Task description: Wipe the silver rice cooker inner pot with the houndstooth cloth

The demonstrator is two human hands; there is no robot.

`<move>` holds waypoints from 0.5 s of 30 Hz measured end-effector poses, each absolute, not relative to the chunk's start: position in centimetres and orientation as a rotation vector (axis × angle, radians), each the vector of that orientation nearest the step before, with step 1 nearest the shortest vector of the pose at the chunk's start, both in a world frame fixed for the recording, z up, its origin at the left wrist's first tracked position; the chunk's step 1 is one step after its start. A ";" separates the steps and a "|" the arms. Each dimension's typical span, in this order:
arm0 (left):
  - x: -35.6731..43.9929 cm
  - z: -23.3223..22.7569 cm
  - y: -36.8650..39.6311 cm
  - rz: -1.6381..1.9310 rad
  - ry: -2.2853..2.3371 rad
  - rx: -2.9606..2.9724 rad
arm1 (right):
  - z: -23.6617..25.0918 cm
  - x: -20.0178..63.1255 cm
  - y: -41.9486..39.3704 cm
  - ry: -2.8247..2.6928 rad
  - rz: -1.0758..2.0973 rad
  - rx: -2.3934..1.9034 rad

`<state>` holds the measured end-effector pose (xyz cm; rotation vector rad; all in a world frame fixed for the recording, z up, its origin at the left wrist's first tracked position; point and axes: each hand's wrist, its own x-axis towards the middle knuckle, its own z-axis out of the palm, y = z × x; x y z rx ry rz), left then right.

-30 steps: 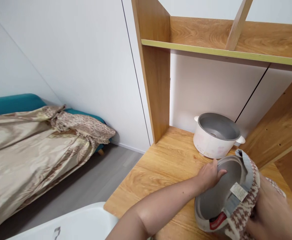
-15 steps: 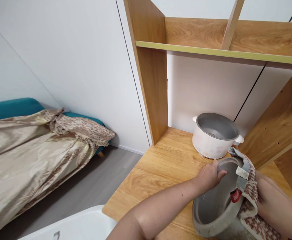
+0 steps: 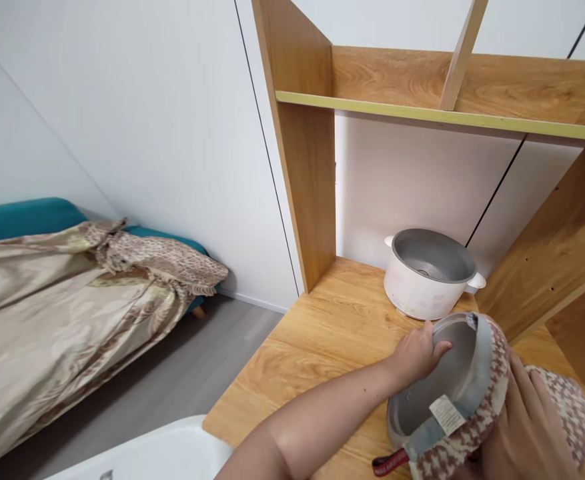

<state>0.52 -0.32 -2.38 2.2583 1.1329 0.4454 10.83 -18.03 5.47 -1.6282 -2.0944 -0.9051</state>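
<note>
Both your hands work the grey inner pot [image 3: 435, 393] just before the white cooker [image 3: 425, 283]: left hand [image 3: 417, 353] pinches its rim to steady it, right hand [image 3: 522, 427] presses the checked cloth [image 3: 477, 427] against it.

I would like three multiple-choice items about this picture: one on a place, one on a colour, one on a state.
1. Where does the white cooker body stand?
A. on the floor
B. on the wooden desk, at the wall
C. on the sofa

2. What colour is the sofa under the blanket?
A. teal
B. red
C. black

3. How is the grey inner pot held?
A. upside down on the upper shelf
B. inside the cooker body
C. tilted on the desk, left hand on its rim, right hand pressing a patterned cloth over it

Answers: 1 B, it sits at the back of the desk; 2 A, teal shows above the blanket; 3 C, both hands are on it.
</note>
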 end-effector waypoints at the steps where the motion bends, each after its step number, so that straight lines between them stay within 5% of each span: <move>1: 0.5 -2.2 -0.3 0.438 1.132 2.261 | 5.0 10.5 -18.1 -2.078 -0.948 -1.630; 6: 0.2 -1.2 -0.3 0.398 1.129 2.249 | 5.8 11.0 -17.7 -2.157 -0.952 -1.588; 15: 0.0 -0.5 -0.8 0.382 1.095 2.246 | 11.8 12.0 -16.4 -2.129 -0.243 -1.666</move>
